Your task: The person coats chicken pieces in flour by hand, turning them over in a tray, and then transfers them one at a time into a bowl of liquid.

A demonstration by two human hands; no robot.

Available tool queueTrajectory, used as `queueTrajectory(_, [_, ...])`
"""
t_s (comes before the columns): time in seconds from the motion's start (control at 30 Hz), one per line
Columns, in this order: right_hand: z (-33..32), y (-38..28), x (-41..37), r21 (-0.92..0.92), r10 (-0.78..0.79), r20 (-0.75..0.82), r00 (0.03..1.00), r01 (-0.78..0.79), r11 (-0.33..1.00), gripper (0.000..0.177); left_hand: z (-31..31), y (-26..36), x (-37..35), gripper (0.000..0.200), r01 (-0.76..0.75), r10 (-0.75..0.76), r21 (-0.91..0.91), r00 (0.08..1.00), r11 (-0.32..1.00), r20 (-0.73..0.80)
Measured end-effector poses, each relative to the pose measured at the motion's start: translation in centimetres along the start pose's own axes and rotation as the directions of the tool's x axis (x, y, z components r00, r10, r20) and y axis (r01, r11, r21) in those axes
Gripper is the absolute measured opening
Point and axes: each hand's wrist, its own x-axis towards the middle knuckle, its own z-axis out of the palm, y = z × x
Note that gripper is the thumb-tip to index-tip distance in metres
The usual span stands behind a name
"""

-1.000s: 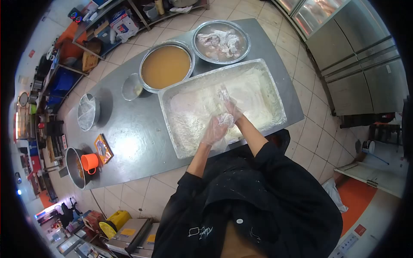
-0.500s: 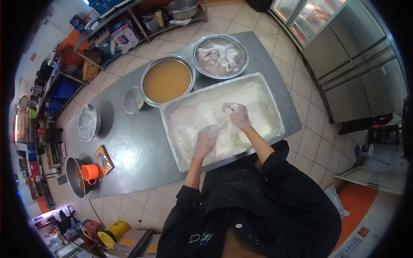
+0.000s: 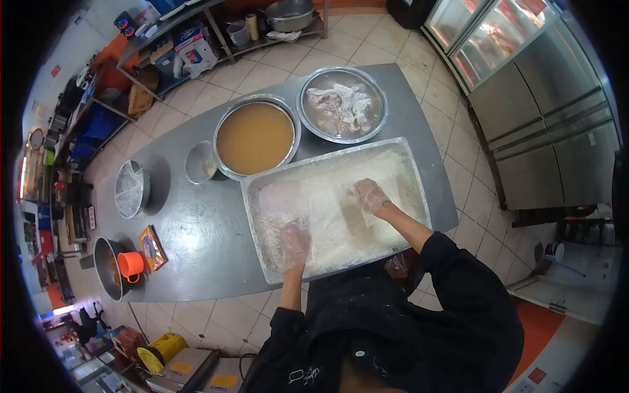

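One tray [image 3: 252, 219], two big bowls [image 3: 257, 98] [image 3: 342, 68] — one orange cup [image 3: 131, 264].

Left hand [image 3: 295, 239], right hand [image 3: 371, 195] now apart

Gloved left hand [image 3: 294, 240] flat, palm down; right hand [image 3: 371, 195] lowered.

On the desk [image 3: 196, 229], the tray [image 3: 252, 223] lies nearest the person, toward the right end. The left grip [image 3: 295, 241] rests in its near-left part, the right grip [image 3: 371, 195] farther back and to the right. Two large bowls stand just behind the tray: the liquid bowl [image 3: 218, 145] on the left, the meat bowl [image 3: 384, 111] on the right. A small bowl [image 3: 200, 162] sits left of the liquid bowl. A cup [image 3: 131, 264] is at the far left end.
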Motion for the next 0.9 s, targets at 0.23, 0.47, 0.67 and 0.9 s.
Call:
queueTrajectory(0.23, [-9.3,-2.2,3.6,-0.203,0.006,0.081,0.997,0.011,0.979,0.017,-2.5,2.2,0.3,0.028,0.087,-0.091,0.163,0.996,0.983,0.018])
queueTrajectory(0.47, [-12.8,5.9,17.0,-0.341,0.089,-0.199,0.976,-0.154,0.927,0.018,-1.7,0.0,-2.6,0.029,-0.123,0.104,-0.124,0.983,0.985,-0.151])
queueTrajectory(0.67, [-12.5,8.9,23.3,-0.418,0.044,-0.25,0.967,-0.149,0.896,0.019,-1.5,0.5,-5.6,0.035,0.17,-0.175,-0.149,0.984,0.974,-0.022])
queueTrajectory(0.9, [-12.4,14.0,28.2,-0.302,0.112,-0.294,0.949,-0.204,0.931,0.032,1.4,-1.7,-9.3,0.044,0.226,-0.224,0.211,0.974,0.951,-0.037])
